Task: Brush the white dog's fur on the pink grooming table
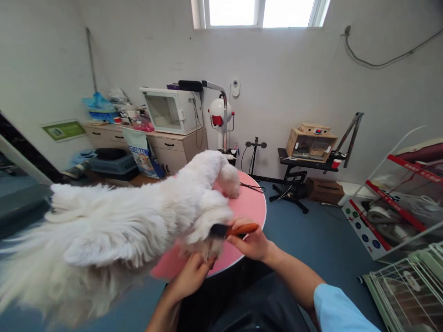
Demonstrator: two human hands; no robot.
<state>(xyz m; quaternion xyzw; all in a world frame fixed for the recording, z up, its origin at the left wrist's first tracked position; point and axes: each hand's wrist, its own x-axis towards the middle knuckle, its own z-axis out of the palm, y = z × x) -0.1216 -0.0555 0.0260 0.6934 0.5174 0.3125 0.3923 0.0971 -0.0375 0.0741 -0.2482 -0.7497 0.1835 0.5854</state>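
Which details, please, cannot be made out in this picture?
Some fingertips of the left hand: head view, hidden by white fur.
Bristles of the brush: head view, blurred against the fur.
Rest of the wire cage: head view, cut off by the right edge.

Shaggy white dog [148,216]; orange-handled brush [221,231], dark-headed, against leg fur [203,225].

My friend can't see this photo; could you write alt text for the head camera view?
A person's right hand holds an orange-handled brush against a fluffy white dog on a pink table, with the left hand at the dog's leg. Behind, a clear-fronted white box stands on a cabinet.
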